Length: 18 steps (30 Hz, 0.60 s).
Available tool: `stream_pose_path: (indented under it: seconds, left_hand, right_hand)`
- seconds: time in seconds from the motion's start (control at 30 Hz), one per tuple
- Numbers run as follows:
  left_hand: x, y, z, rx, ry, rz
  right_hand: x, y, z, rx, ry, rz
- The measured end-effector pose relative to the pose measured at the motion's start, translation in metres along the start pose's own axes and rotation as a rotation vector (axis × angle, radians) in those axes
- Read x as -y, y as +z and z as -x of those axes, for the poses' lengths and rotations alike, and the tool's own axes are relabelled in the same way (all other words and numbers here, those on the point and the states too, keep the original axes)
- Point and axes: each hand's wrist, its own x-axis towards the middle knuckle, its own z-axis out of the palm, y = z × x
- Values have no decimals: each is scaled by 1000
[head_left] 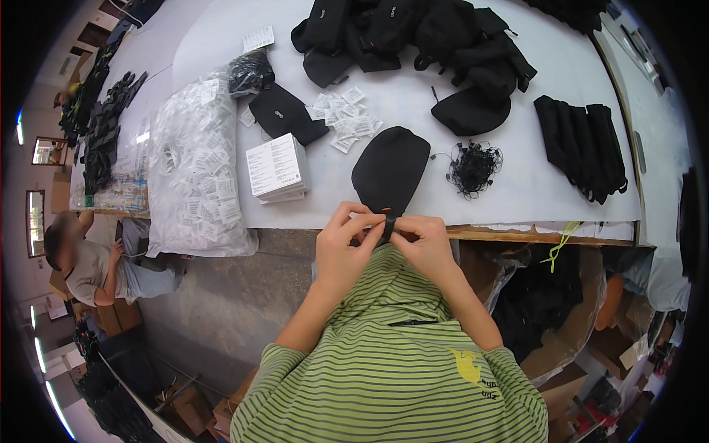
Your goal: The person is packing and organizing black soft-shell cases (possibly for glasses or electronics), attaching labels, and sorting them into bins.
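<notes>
A flat black fabric pouch lies at the near edge of the white table, its narrow end hanging over toward me. My left hand and my right hand both pinch that near end, fingertips meeting around a small orange tab. A tangle of black cords lies just right of the pouch. A stack of white printed leaflets sits to its left.
Small white tags are scattered behind the pouch. A large clear bag of white tags slumps at left. Black pouches are piled at the back and stacked at right. A person sits at far left below the table.
</notes>
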Motion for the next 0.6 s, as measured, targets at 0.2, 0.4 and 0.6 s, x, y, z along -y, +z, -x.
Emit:
stream_pose_path:
  seconds: [0.2,0.4,0.6]
  left_hand:
    - [5,-4,3,29,1,19]
    - [6,-2,5,-152,68,284]
    - [-5,-14,0,53,-143,915]
  right_hand:
    - [0,-1,1,-17,-58,-22]
    - [5,-8,-1,-5,252,-331]
    - [4,-27,-1,-18,155,-858]
